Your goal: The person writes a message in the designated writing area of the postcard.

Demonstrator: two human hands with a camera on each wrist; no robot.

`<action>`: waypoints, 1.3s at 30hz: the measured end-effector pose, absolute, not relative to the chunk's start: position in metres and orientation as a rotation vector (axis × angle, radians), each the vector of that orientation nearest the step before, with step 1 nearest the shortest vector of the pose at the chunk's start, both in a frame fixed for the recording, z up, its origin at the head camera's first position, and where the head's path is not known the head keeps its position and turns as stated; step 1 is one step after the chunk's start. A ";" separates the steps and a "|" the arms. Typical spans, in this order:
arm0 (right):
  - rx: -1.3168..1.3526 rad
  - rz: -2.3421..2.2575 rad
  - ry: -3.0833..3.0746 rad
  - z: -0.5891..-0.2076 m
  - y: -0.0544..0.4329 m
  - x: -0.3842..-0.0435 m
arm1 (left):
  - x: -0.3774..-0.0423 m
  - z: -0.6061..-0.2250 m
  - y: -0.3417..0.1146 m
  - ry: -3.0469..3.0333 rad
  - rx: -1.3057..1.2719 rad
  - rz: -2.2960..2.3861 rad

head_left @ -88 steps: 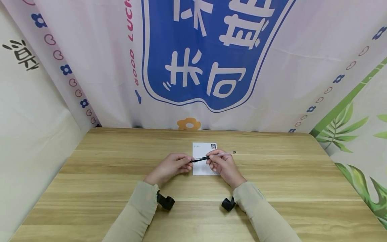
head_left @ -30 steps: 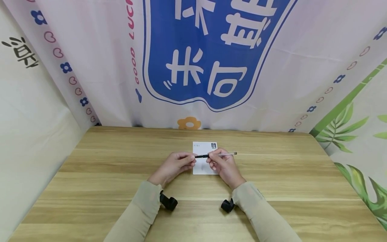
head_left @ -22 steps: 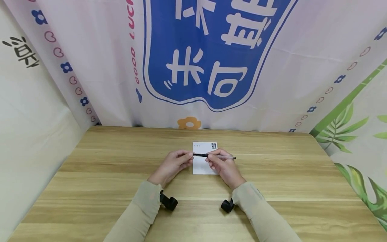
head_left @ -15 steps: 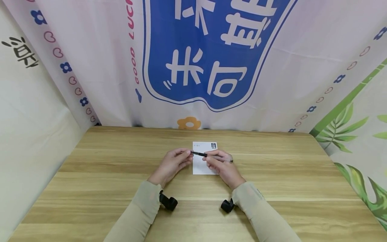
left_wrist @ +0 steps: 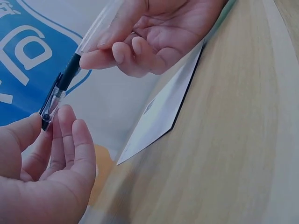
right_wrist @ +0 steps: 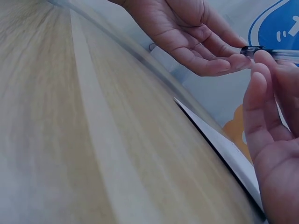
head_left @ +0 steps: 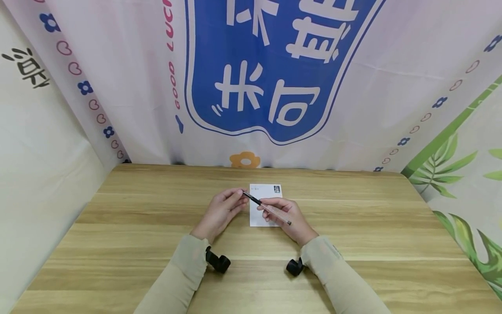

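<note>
Both hands hold one pen (head_left: 255,199), which has a clear barrel, a black grip and a clear cap with a dark clip. My left hand (head_left: 220,212) pinches the cap (left_wrist: 50,105) between thumb and fingertip, its other fingers loosely extended. My right hand (head_left: 292,219) pinches the barrel behind the black grip, its other fingers half curled. The pen slants across the head view, cap end farther away, rear end nearer the body. Beneath it on the table lies a white card (head_left: 262,189) with a small dark print in its far right corner, partly hidden by the right hand.
The wooden table (head_left: 157,244) runs back to a printed curtain (head_left: 353,109) along its far edge. Black wrist cameras (head_left: 218,261) sit on both sleeves, close over the tabletop. Another printed cloth (head_left: 462,174) hangs at the right side.
The pen has swung from nearly level to slanted: its rear end came toward the body, its capped end went away. The left hand shifted slightly away and left; the card stayed put.
</note>
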State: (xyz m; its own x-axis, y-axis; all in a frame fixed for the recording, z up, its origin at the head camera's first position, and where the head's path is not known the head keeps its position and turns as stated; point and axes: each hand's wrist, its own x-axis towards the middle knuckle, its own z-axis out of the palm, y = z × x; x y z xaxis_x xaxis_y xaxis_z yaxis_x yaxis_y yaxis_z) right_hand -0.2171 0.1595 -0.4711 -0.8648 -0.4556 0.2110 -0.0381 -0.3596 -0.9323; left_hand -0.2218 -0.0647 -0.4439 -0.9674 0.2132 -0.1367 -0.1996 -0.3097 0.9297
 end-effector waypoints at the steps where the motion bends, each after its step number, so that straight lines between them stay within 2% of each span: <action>1: -0.658 -2.306 1.564 -0.471 0.160 -0.217 | -0.222 -0.443 -0.065 1.660 0.018 2.362; 13: -0.519 -2.251 1.606 -0.470 0.160 -0.216 | -0.219 -0.439 -0.064 1.669 0.051 2.359; 24: -0.635 -2.242 1.612 -0.473 0.161 -0.217 | -0.217 -0.435 -0.058 1.691 0.056 2.383; 39: -0.616 -2.243 1.733 -0.474 0.163 -0.217 | -0.215 -0.429 -0.049 1.744 0.059 2.450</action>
State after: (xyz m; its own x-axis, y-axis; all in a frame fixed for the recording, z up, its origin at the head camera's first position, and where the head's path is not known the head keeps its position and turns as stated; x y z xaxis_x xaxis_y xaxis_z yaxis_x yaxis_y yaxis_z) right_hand -0.2167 0.1626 -0.4736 -0.8822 -0.4344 0.1816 -0.0661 -0.2675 -0.9613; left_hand -0.2145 -0.0493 -0.4294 -0.9903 0.1312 -0.0455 -0.0859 -0.3216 0.9430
